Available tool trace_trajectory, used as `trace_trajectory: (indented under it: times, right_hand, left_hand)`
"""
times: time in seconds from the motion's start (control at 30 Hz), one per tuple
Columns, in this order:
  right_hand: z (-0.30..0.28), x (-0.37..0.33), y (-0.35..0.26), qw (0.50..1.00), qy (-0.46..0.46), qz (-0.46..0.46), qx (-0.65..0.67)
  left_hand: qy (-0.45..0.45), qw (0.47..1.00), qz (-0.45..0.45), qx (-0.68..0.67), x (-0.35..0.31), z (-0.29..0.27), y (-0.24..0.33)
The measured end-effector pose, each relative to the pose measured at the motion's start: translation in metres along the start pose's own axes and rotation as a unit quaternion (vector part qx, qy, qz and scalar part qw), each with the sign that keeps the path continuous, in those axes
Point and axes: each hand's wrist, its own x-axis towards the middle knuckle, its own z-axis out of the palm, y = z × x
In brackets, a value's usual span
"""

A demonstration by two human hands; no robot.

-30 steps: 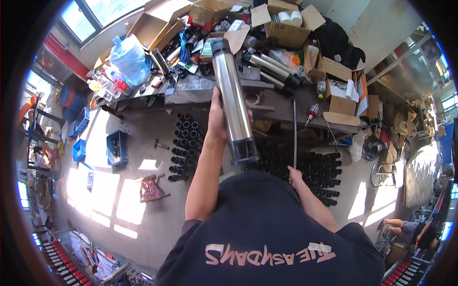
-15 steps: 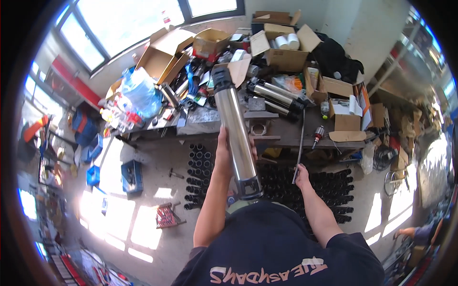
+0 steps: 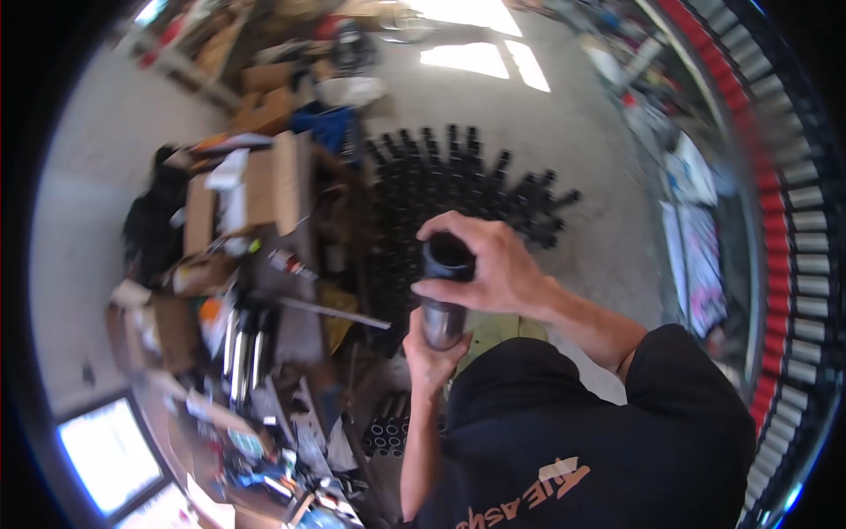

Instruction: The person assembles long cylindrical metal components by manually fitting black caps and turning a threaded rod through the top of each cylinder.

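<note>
I hold a metal cylinder (image 3: 443,326) with a black end cap (image 3: 449,251), its capped end facing up toward me. My left hand (image 3: 428,360) is wrapped round the metal body, low down. My right hand (image 3: 493,260) grips the black cap from the right, thumb on the near side and fingers over the far side. A thin metal rod (image 3: 339,312) now lies on the workbench, its end jutting past the edge. The cylinder's lower end is hidden by my left hand.
Many black tubular parts (image 3: 423,167) stand on the floor beyond my hands. The cluttered workbench (image 3: 304,198) is at my left, with cardboard boxes (image 3: 260,189) and more metal cylinders (image 3: 242,348). A long row of metal pieces along a red strip (image 3: 771,238) runs down the right.
My body has turned right, so the bench is now on my left. My right hand has let go of the rod and taken hold of the cylinder's black cap. The left keeps the cylinder.
</note>
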Motion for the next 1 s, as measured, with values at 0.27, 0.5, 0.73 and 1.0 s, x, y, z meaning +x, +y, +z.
trace_trajectory:
  times: [0.27,0.5,0.73,1.0]
  right_hand:
    - [-0.014,-0.144,0.184,0.9,0.006,0.318,-0.298]
    - [0.115,-0.226,0.567,0.8,0.083,0.516,-0.296]
    - [0.199,-0.181,0.705,0.8,0.129,0.502,-0.303]
    - [0.196,-0.156,0.714,0.763,-0.041,0.531,-0.366]
  left_hand:
    - [-0.291,0.92,0.066,0.252,0.061,0.152,-0.102]
    - [-0.066,0.944,-0.324,0.013,-0.003,0.089,-0.288]
    - [0.288,0.678,-0.677,-0.007,-0.267,-0.061,-0.39]
    - [0.288,0.796,-0.519,-0.116,-0.363,0.01,-0.474]
